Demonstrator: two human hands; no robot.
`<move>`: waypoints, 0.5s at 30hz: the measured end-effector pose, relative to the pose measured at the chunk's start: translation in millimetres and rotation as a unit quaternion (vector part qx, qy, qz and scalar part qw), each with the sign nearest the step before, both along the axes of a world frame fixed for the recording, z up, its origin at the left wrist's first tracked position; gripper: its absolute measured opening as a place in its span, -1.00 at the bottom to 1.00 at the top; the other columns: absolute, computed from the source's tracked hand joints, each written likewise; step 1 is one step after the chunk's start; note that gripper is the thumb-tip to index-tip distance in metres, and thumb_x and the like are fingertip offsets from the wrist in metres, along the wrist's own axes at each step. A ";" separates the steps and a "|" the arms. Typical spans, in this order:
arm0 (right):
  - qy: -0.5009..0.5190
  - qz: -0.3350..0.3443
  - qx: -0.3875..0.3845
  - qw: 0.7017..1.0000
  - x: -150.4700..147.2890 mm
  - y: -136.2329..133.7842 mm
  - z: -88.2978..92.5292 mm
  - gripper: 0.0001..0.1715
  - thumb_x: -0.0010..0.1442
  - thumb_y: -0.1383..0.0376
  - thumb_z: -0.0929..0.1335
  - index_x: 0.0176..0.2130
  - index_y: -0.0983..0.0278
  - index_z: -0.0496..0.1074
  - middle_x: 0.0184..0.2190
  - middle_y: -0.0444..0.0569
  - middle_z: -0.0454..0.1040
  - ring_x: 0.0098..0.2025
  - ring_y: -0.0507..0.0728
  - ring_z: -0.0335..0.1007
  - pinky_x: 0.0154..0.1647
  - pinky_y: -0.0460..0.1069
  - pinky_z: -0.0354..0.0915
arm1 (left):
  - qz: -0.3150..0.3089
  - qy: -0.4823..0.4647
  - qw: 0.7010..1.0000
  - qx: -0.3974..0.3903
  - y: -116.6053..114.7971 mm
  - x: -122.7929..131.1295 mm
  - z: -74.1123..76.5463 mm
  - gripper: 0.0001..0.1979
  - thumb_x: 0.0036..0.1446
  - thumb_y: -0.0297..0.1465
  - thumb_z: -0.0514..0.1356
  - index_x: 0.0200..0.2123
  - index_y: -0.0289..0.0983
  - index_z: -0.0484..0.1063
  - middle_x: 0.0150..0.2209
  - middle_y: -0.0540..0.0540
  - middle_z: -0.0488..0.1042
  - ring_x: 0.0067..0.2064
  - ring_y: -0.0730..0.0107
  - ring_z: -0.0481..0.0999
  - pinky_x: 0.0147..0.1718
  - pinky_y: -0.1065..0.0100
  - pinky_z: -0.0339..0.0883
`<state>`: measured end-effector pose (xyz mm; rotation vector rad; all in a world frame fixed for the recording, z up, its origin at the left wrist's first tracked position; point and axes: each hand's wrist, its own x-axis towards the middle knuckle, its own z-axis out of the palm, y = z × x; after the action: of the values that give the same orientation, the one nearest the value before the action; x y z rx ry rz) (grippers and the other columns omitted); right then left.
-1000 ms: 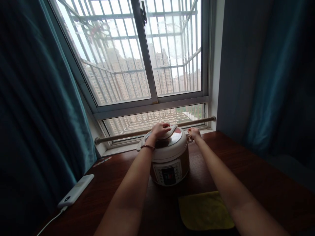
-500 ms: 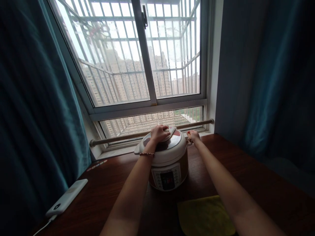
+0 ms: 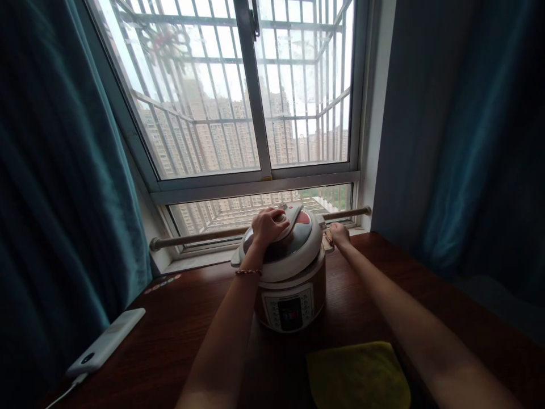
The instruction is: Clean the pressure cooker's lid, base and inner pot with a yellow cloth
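Observation:
A white and brown electric pressure cooker [image 3: 292,309] stands on the wooden table, its control panel facing me. Its round lid [image 3: 300,241] sits tilted over the pot, with a gap under the rim at the right. My left hand [image 3: 269,224] is closed around the grip on top of the lid. At the cooker's right side my right hand [image 3: 339,234] is closed on the side handle [image 3: 328,245]; something small and brownish shows at its fingers, too small to make out. The inside of the pot is hidden by the lid.
A yellow-green cloth [image 3: 357,375] lies in front of the cooker. To the left is a white power bank [image 3: 108,343] with a cable. Behind the cooker are a rail [image 3: 204,238] and a barred window, with blue curtains [image 3: 123,227] at both sides.
The lid has come up from the pot and tilted, opening a gap at the right. My left hand has moved slightly up and left with it; my right hand stays at the side handle.

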<state>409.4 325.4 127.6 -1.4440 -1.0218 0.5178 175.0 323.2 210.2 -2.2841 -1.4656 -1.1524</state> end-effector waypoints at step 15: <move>0.269 0.206 0.215 0.916 -113.1 -30.0 111.5 -0.77 -0.11 0.24 0.39 -0.43 0.32 0.32 -0.61 -0.20 0.37 -0.55 0.00 0.30 -0.46 -0.08 0.25 | -0.042 -0.241 0.967 0.078 -4.2 -45.2 16.2 -0.80 -0.05 -0.30 0.13 -0.35 -0.24 0.45 -0.34 -0.01 0.44 -0.32 0.39 0.43 -0.31 0.40 0.29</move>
<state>296.2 295.5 239.2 -0.6339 -0.9112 0.8755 129.9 319.0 226.4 -2.0660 -1.3631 -1.8775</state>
